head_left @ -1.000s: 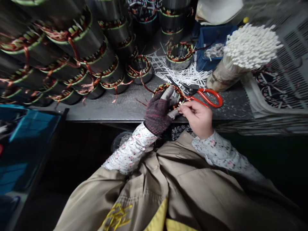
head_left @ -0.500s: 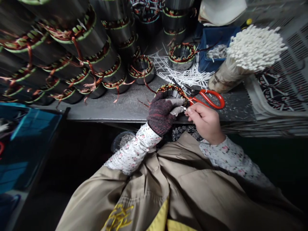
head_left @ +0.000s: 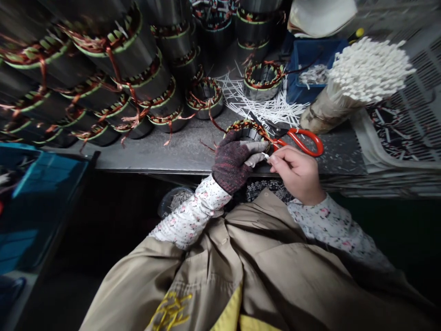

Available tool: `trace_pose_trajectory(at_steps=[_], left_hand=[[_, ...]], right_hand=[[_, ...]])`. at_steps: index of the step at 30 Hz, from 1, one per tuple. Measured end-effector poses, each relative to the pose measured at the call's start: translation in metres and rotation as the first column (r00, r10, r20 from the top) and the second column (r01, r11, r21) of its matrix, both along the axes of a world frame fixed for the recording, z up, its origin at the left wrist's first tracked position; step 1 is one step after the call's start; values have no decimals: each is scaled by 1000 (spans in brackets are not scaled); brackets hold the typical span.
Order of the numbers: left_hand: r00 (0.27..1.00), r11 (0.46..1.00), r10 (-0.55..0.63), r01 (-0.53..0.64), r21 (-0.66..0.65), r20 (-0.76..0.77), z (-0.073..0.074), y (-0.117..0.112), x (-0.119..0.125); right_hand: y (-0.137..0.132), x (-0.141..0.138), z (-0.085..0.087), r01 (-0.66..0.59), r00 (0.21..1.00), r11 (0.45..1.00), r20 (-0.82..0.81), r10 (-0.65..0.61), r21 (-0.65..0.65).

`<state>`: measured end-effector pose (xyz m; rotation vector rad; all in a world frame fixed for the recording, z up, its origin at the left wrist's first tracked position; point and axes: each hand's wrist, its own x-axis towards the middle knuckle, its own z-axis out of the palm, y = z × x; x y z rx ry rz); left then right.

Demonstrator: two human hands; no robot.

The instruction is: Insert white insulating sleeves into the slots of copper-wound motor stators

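A wound stator (head_left: 248, 130) with copper coils stands at the near edge of the grey bench (head_left: 172, 154). My left hand (head_left: 234, 161), in a dark knitted glove with pale fingertips, is wrapped round its near side. My bare right hand (head_left: 296, 172) is pinched on a small white piece (head_left: 266, 156) right at the left fingertips, beside the stator. Red-handled scissors (head_left: 303, 140) lie on the bench just behind my right hand.
Rows of stacked stators (head_left: 113, 69) fill the bench's left and back. Another stator (head_left: 263, 80) stands among scattered white strips (head_left: 272, 108). A bundle of white sticks (head_left: 365, 71) leans at the right, by a blue bin (head_left: 310, 59). A blue crate (head_left: 37, 193) sits lower left.
My left fingers have come down from the top of the stator to its near side. My right hand has drawn slightly right, still pinched at the left fingertips.
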<state>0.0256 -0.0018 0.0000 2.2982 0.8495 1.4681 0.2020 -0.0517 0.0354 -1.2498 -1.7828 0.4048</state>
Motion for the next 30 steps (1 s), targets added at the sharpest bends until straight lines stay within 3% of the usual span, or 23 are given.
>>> trace_pose_trajectory(at_steps=[7,10,12,17,20,22,24,26,28,30], left_hand=[[990,998,-56,55,-14,-126,-4,6,-6],[994,999,-25,29,38,-109,-3,4,-5],[996,998,11,-5,67,-91,-1,1,-4],[997,999,43,-42,19,-63,2,-6,-3],[998,996,24,-28,-83,-55,2,-6,-7],[995,991,26,-38,-126,-97,1,-6,-8],[990,989,44,-62,-135,-134,1,-8,-7],[986,990,66,-84,-114,-150,0,-11,0],[984,990,82,-98,-97,-157,-3,-16,10],[984,987,95,-113,-114,-149,-5,-22,20]], right_hand=[[11,-6,-7,93,993,994,83,-88,-59],[4,-11,4,95,985,994,150,-85,-58],[-1,-12,16,10,985,997,175,4,-82],[-6,-2,37,-184,970,977,-181,162,-111],[-8,4,33,-360,872,894,-435,222,-266],[-13,5,30,-386,838,849,-522,159,-361],[-17,6,32,-315,832,876,-550,70,-365],[-12,3,36,-260,796,923,-604,39,-284],[4,-4,37,-235,743,958,-666,68,-165],[27,-13,32,-190,741,976,-668,71,-106]])
